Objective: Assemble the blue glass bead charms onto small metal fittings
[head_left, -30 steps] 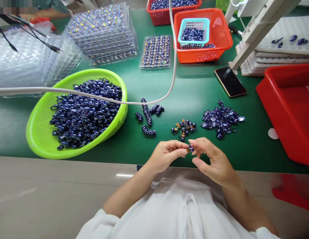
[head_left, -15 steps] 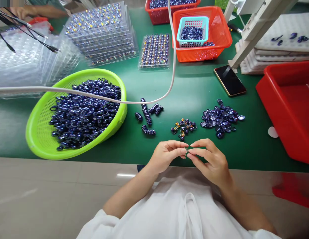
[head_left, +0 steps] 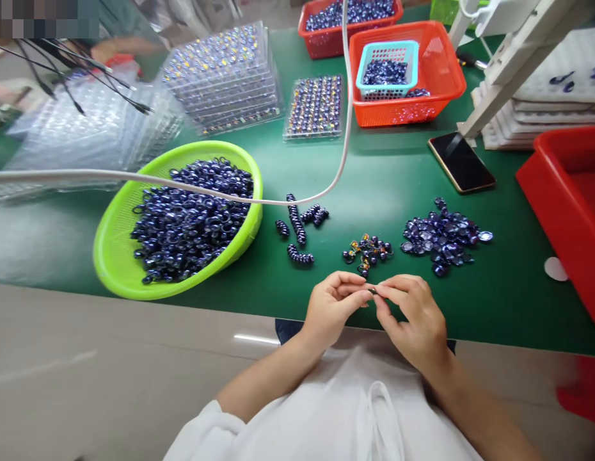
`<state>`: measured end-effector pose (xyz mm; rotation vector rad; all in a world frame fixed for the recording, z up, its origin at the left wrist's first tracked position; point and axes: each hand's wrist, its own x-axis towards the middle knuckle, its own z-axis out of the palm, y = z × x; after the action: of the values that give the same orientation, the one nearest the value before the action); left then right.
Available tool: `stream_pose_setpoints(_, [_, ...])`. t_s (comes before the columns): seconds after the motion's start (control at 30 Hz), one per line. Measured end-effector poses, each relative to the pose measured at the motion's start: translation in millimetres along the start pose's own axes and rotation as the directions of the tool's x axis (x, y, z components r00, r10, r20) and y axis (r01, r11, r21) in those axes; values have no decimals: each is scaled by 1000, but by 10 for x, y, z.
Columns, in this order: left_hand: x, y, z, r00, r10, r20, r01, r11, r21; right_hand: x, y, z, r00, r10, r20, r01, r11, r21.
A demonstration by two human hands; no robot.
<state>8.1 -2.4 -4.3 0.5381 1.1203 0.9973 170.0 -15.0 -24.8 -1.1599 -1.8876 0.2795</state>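
My left hand (head_left: 332, 308) and my right hand (head_left: 416, 319) meet at the table's front edge, fingertips pinched together. Between them is a small dark shiny piece (head_left: 373, 291), mostly covered by the fingers, so its exact shape is hidden. Just beyond the fingertips lies a little pile of dark blue ring-like pieces with amber stones (head_left: 368, 251). To its right is a heap of flat, glossy dark blue pieces (head_left: 441, 235). Short rows of stacked dark rings (head_left: 296, 221) lie to the left of the amber pile.
A lime-green basket (head_left: 103, 256) full of dark rings stands at left. Behind are stacked clear trays (head_left: 230, 96), a single filled tray (head_left: 313, 136) and an orange basket (head_left: 441, 70). A phone (head_left: 461, 162) and red bin (head_left: 561, 211) are right. A white cable (head_left: 201, 191) crosses the view.
The whole view has shifted, so the table's things appear farther right. Both hands stay together at the small piece, with the fingers slightly rearranged and the piece turned.
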Motion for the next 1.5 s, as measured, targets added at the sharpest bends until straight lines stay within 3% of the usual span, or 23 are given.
stream_pose_setpoints(0.1, [-28,-14,-52,999,3,41,-6,998,62,3,24,33,999,-32,0,32,999,-9])
stream_pose_setpoints(0.2, [-25,50,-192,976,184,115,-212,921,327,28,41,24,1000,-15,18,14,998,59])
stream_pose_setpoints(0.23, [-5,95,-262,946,293,138,-323,826,462,37,47,6,999,6,38,-10,996,94])
stream_pose_setpoints(0.3, [70,206,-428,829,525,192,-488,512,707,47,62,-48,992,66,104,-83,983,166])
stream_pose_setpoints(0.37, [183,319,-602,715,654,247,-477,199,856,44,80,-104,978,115,174,-152,964,216])
stream_pose_setpoints(0.4, [244,365,-680,685,677,270,-435,83,897,38,89,-125,971,130,200,-176,957,231])
stream_pose_setpoints(0.5, [390,443,-834,673,639,373,-371,-144,917,15,102,-141,961,158,225,-213,946,246])
stream_pose_setpoints(0.63, [443,454,-848,679,568,465,-401,-243,883,1,95,-100,956,178,231,-236,939,251])
stream_pose_setpoints(0.8, [446,439,-781,650,556,519,-479,-231,847,5,81,-110,951,208,227,-260,938,228])
stream_pose_setpoints(1.0, [543,381,-779,558,646,520,-545,-188,817,-6,72,-128,942,249,226,-298,928,224])
stream_pose_setpoints(1.17, [583,365,-810,569,647,507,-508,-209,836,-8,70,-127,938,269,217,-316,923,218])
stream_pose_setpoints(1.23, [566,380,-801,581,666,468,-496,-166,852,-4,66,-141,939,268,215,-315,922,225])
stream_pose_setpoints(1.3, [514,398,-756,573,712,405,-526,-59,848,-4,59,-152,934,283,218,-332,913,235])
stream_pose_setpoints(1.37, [425,397,-666,582,748,319,-596,126,793,-10,44,-147,923,326,205,-374,887,271])
stream_pose_setpoints(1.4, [372,385,-605,617,741,264,-624,257,738,-14,32,-135,917,351,191,-396,866,305])
stream_pose_setpoints(1.43, [317,362,-538,681,702,208,-627,413,660,-16,15,-117,911,373,175,-412,842,349])
stream_pose_setpoints(1.5, [221,293,-395,844,525,111,-514,732,447,-15,-29,-71,907,394,151,-418,793,443])
